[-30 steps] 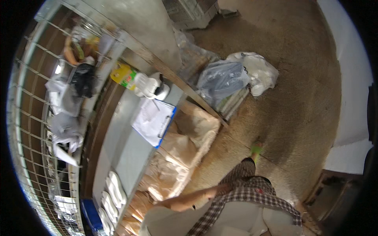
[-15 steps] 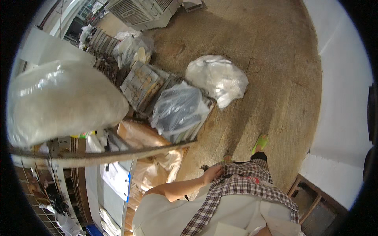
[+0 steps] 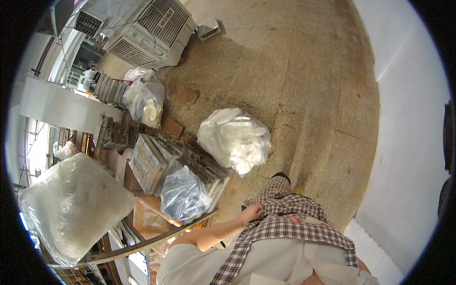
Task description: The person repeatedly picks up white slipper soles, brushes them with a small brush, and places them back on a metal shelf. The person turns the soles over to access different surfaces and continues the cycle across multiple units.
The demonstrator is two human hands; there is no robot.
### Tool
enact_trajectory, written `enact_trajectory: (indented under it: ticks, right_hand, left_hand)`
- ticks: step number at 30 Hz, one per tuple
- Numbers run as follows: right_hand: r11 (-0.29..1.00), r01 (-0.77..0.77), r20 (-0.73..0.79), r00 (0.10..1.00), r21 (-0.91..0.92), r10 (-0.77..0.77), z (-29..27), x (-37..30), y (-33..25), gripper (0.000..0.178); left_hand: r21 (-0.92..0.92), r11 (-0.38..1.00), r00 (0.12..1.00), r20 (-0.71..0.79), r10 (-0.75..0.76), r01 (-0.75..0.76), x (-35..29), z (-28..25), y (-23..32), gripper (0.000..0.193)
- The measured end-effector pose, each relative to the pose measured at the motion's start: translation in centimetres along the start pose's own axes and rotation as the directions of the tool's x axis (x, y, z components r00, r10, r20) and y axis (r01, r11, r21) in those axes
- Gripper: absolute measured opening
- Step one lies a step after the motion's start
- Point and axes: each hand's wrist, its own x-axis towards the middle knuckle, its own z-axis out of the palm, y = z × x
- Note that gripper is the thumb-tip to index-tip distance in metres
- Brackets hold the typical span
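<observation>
My left hand (image 3: 250,213) hangs at my hip with its curled fingers against a plaid cloth (image 3: 294,223) that wraps my waist. Whether the fingers grip the cloth is unclear. My left forearm (image 3: 213,235) runs back from the hand toward the lower edge, coming out of a white sleeve (image 3: 190,266). My right hand is out of sight. Closest to the left hand, on the floor, lies a clear plastic bag with grey contents (image 3: 183,194). A white filled plastic bag (image 3: 235,140) lies a little farther off.
A big clear bag of white material (image 3: 71,209) sits on a metal shelf rail (image 3: 142,244) at the left. Stacked wire trays (image 3: 147,161), another bag (image 3: 145,99) and a large air cooler (image 3: 152,28) stand beyond. A white wall (image 3: 408,166) borders the stone floor (image 3: 294,85) on the right.
The view has swung away from the wire rack and cluttered shelf toward the floor, bags and air cooler. My left hand stays at my hip against the plaid cloth.
</observation>
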Motion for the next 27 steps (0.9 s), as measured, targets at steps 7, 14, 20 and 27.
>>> enact_trajectory:
  ticks: [7, 14, 20, 27]
  right_hand:
    - [1.000, -0.019, -0.038, 0.999, -0.020, 0.018, -15.6, 14.8, -6.6, 0.040]
    - [0.995, -0.050, -0.111, 0.993, -0.083, 0.040, -32.4, 26.8, -15.2, 0.039]
    - [0.984, 0.163, -0.455, 0.883, 0.075, -0.112, -45.0, 42.5, -22.3, 0.027]
    - [0.904, 0.370, -0.734, 0.672, 0.215, -0.100, -71.7, 58.8, -33.3, 0.012]
  left_hand:
    - [-0.025, 0.990, 0.990, -0.044, 0.136, -0.137, 18.3, -11.1, 2.1, 0.021]
    - [-0.039, 0.969, 0.969, -0.033, 0.244, -0.245, 33.2, -28.4, 9.6, 0.018]
    - [0.545, 0.837, 0.980, 0.136, -0.148, 0.051, 46.1, -50.3, 15.5, 0.038]
    - [-0.076, 0.982, 0.959, -0.240, 0.151, -0.173, 59.5, -63.0, 21.9, 0.061]
